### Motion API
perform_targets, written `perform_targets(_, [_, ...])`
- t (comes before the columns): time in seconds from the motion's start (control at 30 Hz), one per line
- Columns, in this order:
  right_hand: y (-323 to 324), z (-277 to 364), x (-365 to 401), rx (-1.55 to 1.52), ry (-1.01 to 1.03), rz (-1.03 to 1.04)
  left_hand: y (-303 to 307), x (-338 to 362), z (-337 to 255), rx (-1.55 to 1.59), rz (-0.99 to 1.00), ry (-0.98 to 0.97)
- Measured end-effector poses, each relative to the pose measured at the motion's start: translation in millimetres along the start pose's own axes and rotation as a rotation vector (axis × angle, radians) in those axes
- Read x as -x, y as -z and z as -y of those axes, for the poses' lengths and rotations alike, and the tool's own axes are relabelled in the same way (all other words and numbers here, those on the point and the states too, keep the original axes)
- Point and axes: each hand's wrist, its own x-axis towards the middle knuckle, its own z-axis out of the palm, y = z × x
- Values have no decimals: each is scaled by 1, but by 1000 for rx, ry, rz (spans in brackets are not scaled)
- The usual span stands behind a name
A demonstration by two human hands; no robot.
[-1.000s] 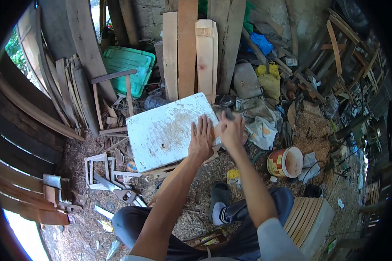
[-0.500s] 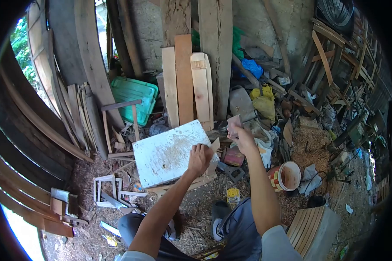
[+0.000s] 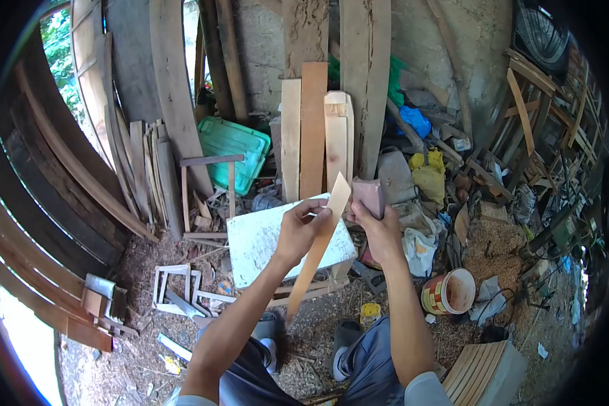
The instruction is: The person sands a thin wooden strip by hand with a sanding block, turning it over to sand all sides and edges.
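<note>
My left hand grips a thin, flat wooden strip near its upper part. The strip is tilted, its pointed end up near the middle and its lower end hanging past the front edge of the white board. In my right hand is a pinkish-brown block, held just right of the strip's tip. Both hands are raised above the white board, which has a worn, speckled surface and rests on a low wooden support.
Planks lean on the back wall beside a green plastic lid. A bucket stands at right, near wood shavings. Small wooden frames lie at left. Stacked slats are at lower right.
My left hand has lifted off the white board with the strip, which now shows at full length. My right hand with the block is closer to it. The camera view has shifted left.
</note>
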Motion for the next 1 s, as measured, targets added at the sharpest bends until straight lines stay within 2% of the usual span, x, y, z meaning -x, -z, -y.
perform_targets(0.07, [-13,3,2,115,77,19,5,2,-1,-11,-6,-6])
perform_targets(0.27, [-30,-5,2,47,146,-47,9,0,-7,-18,81,-8])
perform_targets(0.33, [-34,1,5,70,140,-43,11,-4,-6,-55,67,-198])
perform_targets(0.43, [-36,3,6,52,145,-32,11,-5,-19,-28,78,-225])
perform_targets(0.5, [-34,-1,5,55,144,-26,8,-3,-31,16,57,-183])
perform_targets(0.6, [-37,-3,7,58,139,-26,8,-3,-35,-138,72,-200])
perform_targets(0.87, [-40,-9,8,118,150,23,13,-13,-23,96,-43,-170])
perform_targets(1.0, [-40,-11,7,180,174,-5,16,-13,-25,83,-16,-131])
